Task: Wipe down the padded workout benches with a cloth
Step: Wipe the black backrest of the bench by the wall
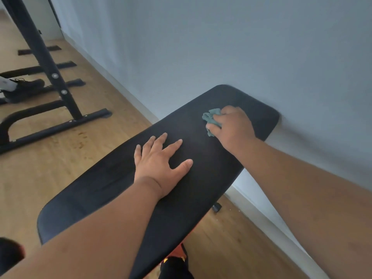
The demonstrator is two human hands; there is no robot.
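1. Head view: a room with a pale blue-grey wall and a light wooden plank floor.
2. A long black padded workout bench runs diagonally from lower left to upper right, its far rounded end close against the wall.
3. The left hand lies flat, palm down, on the middle of the bench pad, its fingers straight and spread, holding nothing.
4. The right hand is near the far end of the pad, its fingers curled round a small crumpled teal cloth, which touches the pad.
5. At upper left, a black metal exercise frame stands on the floor, well apart from the bench.
6. A dark shoe lies beside that frame.
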